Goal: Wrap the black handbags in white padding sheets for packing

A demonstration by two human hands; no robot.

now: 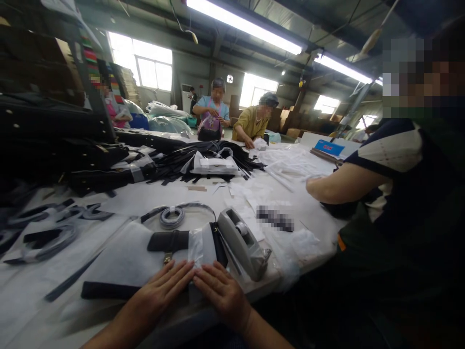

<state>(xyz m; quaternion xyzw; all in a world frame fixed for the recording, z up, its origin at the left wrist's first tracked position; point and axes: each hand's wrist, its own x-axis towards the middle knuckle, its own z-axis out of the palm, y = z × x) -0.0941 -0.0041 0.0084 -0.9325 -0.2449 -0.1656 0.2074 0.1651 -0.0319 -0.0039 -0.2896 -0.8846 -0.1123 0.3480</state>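
Note:
In front of me lies a black handbag [170, 241] with white wrapping paper [119, 257] over its body, a black strap and a gold clasp [167, 258]. Clear tape [196, 242] runs across the paper near the bag's right end. My left hand [160, 286] rests flat on the bag below the clasp, fingers stretched out. Beside it my right hand [223, 293] lies flat too, fingertips against the taped part and close to the left fingertips. A grey tape dispenser [240, 242] stands just right of the bag. A coiled strap [172, 217] lies behind it.
Several coiled straps [54, 240] lie on the table at left. A heap of black straps [174, 157] and a paper-wrapped bag [214, 166] are farther back. A co-worker's arm [345, 184] reaches over the table at right; two more people work opposite. The table edge [301, 271] runs at front right.

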